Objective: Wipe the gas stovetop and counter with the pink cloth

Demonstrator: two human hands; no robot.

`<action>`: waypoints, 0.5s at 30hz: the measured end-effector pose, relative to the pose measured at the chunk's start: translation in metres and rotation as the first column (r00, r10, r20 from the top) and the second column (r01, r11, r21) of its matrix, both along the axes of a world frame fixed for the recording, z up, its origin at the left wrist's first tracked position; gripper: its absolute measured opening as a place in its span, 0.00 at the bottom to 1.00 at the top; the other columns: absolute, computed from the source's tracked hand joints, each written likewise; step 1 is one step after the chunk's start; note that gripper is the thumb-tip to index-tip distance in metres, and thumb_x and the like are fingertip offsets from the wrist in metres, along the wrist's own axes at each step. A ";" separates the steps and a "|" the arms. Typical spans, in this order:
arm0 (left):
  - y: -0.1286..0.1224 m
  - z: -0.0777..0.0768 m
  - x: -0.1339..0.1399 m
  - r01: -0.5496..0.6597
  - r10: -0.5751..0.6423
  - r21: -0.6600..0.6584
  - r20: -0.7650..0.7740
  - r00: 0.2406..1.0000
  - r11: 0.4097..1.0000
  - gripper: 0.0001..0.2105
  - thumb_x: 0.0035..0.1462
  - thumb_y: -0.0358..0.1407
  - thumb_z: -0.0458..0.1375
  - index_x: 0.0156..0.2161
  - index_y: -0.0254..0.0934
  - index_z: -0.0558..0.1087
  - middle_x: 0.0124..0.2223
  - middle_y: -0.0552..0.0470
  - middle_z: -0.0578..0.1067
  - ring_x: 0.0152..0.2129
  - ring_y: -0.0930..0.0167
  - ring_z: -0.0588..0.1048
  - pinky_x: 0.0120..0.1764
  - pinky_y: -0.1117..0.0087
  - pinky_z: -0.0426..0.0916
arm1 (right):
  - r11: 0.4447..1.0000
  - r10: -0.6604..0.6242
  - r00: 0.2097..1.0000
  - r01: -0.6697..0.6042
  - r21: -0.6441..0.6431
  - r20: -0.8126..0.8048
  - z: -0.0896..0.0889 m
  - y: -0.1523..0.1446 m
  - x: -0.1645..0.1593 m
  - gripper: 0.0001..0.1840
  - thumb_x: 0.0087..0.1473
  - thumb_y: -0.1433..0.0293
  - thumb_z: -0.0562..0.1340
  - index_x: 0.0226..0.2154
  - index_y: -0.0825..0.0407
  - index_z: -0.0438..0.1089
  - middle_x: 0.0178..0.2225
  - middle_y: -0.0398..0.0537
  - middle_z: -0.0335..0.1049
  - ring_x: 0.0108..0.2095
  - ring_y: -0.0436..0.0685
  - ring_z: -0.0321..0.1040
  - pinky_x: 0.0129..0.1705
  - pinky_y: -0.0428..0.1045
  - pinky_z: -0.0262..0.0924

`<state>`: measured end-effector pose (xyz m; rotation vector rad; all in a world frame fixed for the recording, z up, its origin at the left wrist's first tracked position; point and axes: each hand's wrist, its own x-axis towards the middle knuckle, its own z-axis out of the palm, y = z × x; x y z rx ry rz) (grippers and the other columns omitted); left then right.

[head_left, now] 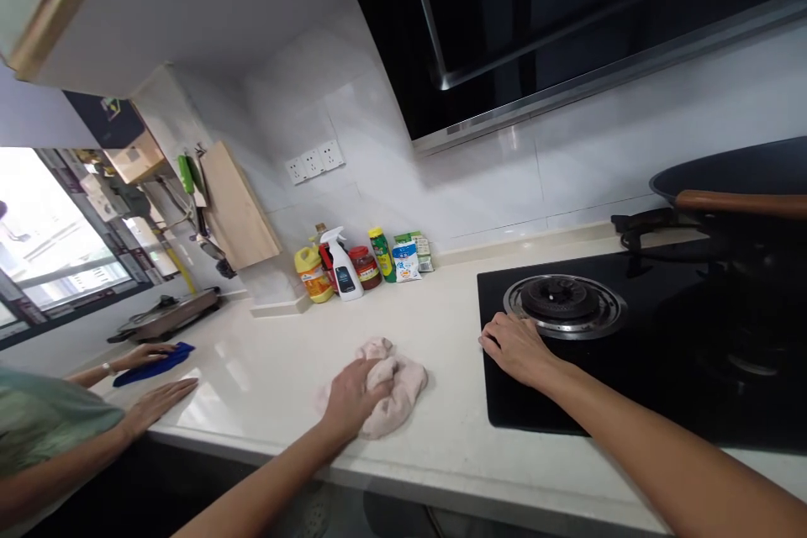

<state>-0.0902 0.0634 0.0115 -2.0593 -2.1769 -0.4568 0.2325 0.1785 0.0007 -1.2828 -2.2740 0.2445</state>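
On the pale countertop, my left hand presses a bunched whitish-pink cloth, its fingers closed over the folds. My right hand rests on the left edge of the black glass cooktop, just in front of the near burner. Its fingers are slightly bent, with nothing visible in them; their undersides are hidden.
Along the wall stand a yellow jug, a white spray bottle, a red-lidded jar, a green bottle and packets. A wok sits at right. At left, another person's hand holds a blue cloth.
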 end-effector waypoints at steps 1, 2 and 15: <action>-0.009 -0.002 0.006 0.051 -0.051 0.008 0.013 0.999 0.999 0.19 0.59 0.43 0.56 0.54 0.43 0.75 0.54 0.49 0.76 0.54 0.61 0.72 0.58 0.61 0.64 | 1.000 0.002 1.000 -0.002 0.001 -0.002 0.001 -0.001 0.000 0.18 0.65 0.64 0.51 0.36 0.50 0.75 0.42 0.50 0.71 0.46 0.59 0.65 0.48 0.56 0.50; -0.017 -0.004 0.012 0.091 -0.091 0.014 0.023 0.996 0.996 0.20 0.58 0.42 0.57 0.54 0.43 0.75 0.54 0.49 0.76 0.54 0.60 0.72 0.58 0.60 0.64 | 1.000 0.000 1.000 0.000 0.001 -0.005 0.001 -0.002 0.000 0.18 0.65 0.64 0.51 0.36 0.50 0.75 0.42 0.50 0.71 0.46 0.60 0.65 0.48 0.56 0.50; 0.017 -0.001 0.092 0.175 -0.175 -0.010 -0.009 0.985 0.985 0.18 0.58 0.45 0.59 0.53 0.46 0.75 0.51 0.50 0.77 0.52 0.60 0.71 0.57 0.58 0.63 | 0.998 -0.057 0.998 0.057 -0.002 0.005 0.006 0.001 0.004 0.19 0.67 0.64 0.51 0.37 0.49 0.76 0.43 0.50 0.72 0.48 0.60 0.66 0.47 0.55 0.50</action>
